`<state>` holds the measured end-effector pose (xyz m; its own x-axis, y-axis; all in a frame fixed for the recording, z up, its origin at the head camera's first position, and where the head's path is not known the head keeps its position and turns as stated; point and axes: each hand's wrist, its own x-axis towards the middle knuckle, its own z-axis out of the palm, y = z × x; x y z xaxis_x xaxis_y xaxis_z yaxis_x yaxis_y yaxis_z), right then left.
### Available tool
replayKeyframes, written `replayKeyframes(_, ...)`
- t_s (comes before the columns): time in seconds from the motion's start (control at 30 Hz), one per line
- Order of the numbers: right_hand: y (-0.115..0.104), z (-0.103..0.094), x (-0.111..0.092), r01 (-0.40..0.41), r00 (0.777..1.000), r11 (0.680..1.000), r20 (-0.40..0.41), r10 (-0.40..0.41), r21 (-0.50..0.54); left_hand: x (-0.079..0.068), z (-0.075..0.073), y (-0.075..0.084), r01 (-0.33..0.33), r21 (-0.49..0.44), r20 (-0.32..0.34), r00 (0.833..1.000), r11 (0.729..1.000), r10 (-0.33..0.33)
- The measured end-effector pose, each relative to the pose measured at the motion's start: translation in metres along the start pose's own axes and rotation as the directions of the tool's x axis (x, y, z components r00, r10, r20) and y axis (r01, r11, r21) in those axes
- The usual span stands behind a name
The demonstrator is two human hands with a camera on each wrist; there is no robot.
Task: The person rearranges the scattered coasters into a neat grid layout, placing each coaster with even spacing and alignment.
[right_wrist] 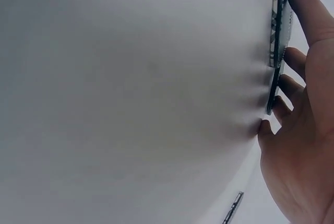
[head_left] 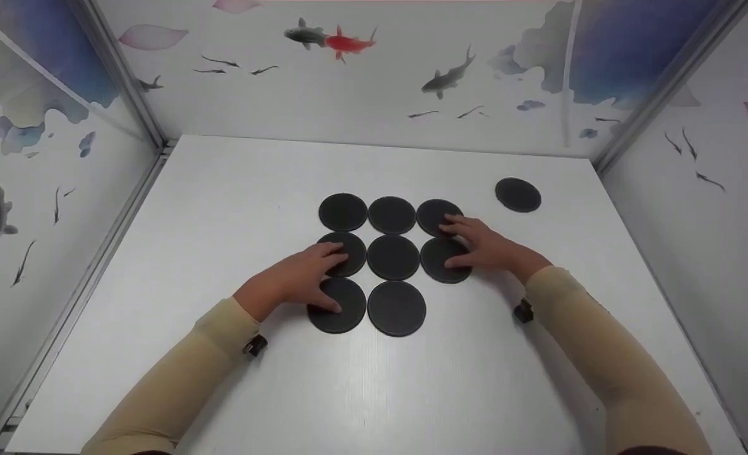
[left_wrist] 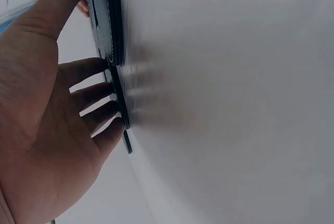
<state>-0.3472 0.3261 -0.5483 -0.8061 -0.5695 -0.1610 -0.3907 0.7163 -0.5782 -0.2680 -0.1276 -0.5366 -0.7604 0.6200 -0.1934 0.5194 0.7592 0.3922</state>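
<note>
Several black round coasters with stitched edges lie flat on the table, side by side in rows: three at the back, three in the middle, two in front. With fingers spread, my left hand (head_left: 301, 275) rests its fingertips on the middle-left coaster (head_left: 356, 262) and its thumb on the front-left coaster (head_left: 343, 322). Fingers of my right hand (head_left: 491, 246) touch the back-right coaster (head_left: 431, 212), while the thumb lies on the middle-right coaster (head_left: 437, 253). The left wrist view shows the left hand (left_wrist: 52, 114) against the coasters' edges; the right wrist view shows the right hand (right_wrist: 305, 109) likewise.
One separate coaster (head_left: 518, 194) lies at the back right of the white table (head_left: 235, 183). A back panel (head_left: 361, 95) and side panels, printed with fish and leaves, enclose the table. Dark devices hang under both wrists, the left one (head_left: 255, 345) and the right one (head_left: 524, 311).
</note>
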Motion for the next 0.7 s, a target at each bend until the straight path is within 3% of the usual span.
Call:
replayKeyframes(0.37,0.005,-0.007,-0.001,-0.022,1.0,0.999,-0.021,0.022,0.033,0.002,-0.001,0.004,-0.011,0.006,-0.012,1.0,1.0,0.011)
replayKeyframes(0.5,0.005,-0.011,-0.002,-0.018,0.991,0.996,-0.131,0.03,0.086,0.001,-0.001,0.006,-0.008,-0.007,-0.017,1.0,1.0,0.008)
replayKeyframes(0.6,0.005,-0.018,-0.001,-0.02,0.96,0.994,-0.276,0.048,0.104,-0.002,-0.001,0.007,0.006,-0.018,-0.009,1.0,1.0,-0.006)
replayKeyframes(0.7,0.013,-0.031,0.001,-0.08,0.902,0.994,-0.418,0.103,0.071,-0.004,-0.003,0.008,0.021,-0.028,-0.003,1.0,0.999,-0.021)
